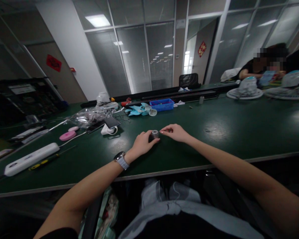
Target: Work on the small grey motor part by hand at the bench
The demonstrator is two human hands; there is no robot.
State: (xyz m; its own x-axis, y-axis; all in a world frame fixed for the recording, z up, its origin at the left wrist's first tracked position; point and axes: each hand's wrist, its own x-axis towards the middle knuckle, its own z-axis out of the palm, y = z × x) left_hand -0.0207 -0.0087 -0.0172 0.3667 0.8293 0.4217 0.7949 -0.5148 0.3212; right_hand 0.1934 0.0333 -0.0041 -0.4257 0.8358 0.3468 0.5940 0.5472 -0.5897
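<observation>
A small grey metal cylinder [155,133] with dark openings in its top stands upright on the green table. My left hand [142,142] is closed around its left side, thumb in front and fingers behind. Just to the right of the cylinder, my right hand [174,132] is pinched at the fingertips. Whatever lies between those fingertips, if anything, is too small to make out. A watch [121,160] sits on my left wrist.
A white power strip [32,159], a yellow-handled screwdriver [43,162] and pink round pieces [67,135] lie at left. Farther back are blue fan blades [139,109] and a blue basket [161,105]. Fan parts [244,91] and another person [254,68] are at back right.
</observation>
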